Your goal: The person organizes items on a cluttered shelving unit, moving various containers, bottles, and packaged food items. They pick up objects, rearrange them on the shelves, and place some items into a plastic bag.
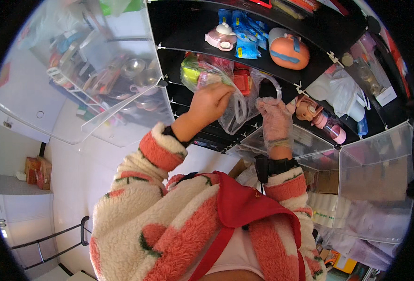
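Observation:
A clear plastic bag [239, 121] with handle loops sits at the front of a black shelf, holding colourful packets. Inside it I make out a yellow-green pack [191, 74] and a red-orange pack [241, 84]. My left hand [208, 103] is bare, its fingers pinched together at the bag's left side; the fingertips are partly hidden. A thin transparent glove covers my right hand [276, 121]. Its fingers close on the bag's right handle, whose loop [279, 89] rises above them.
Above the bag, a shelf [186, 31] carries a pink-and-white lid [221, 37], blue packets [247, 47] and an orange container [289, 51]. A clear door panel [122, 116] stands swung out at left. Pink bottles [328, 128] and a white plastic bag [344, 91] are at right.

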Demonstrator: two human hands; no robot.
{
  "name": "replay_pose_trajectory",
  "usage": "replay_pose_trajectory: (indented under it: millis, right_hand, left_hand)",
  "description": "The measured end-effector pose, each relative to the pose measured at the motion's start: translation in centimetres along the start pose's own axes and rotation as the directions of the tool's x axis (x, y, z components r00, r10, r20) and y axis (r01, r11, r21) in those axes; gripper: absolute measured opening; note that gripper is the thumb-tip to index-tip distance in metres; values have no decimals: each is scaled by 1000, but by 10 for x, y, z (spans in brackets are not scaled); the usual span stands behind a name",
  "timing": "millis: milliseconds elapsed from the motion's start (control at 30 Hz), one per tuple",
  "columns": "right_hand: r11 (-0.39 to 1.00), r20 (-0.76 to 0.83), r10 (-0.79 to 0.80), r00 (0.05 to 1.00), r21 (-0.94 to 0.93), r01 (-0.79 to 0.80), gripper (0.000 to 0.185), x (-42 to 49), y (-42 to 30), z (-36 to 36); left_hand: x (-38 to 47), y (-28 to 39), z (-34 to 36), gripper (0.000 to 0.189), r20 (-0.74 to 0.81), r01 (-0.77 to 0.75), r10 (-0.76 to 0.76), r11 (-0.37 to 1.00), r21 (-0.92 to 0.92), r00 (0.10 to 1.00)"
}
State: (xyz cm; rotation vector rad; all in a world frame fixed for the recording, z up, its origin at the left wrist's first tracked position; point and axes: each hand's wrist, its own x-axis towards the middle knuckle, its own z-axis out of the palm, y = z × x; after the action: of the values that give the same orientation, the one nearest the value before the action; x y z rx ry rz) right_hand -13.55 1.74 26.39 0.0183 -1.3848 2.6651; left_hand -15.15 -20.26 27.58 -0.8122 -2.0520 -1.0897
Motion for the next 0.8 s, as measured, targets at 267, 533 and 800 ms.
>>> replay_pose_trajectory:
  millis: [267,533,800]
  right_hand:
    - [989,183,-61,981,-122,85,11,-19,-29,5]
    - [908,76,235,969,-374,-191,24,-43,-62,27]
    - [913,124,215,969,-378,-154,24,-54,-77,65]
  left_hand:
    - [16,-19,27,42,702,-403,42,842,357,711]
    - [5,-30,-42,29,690,-201,-273,828,523,670]
    - [21,-22,-111,10,254,162,-174,984,68,951]
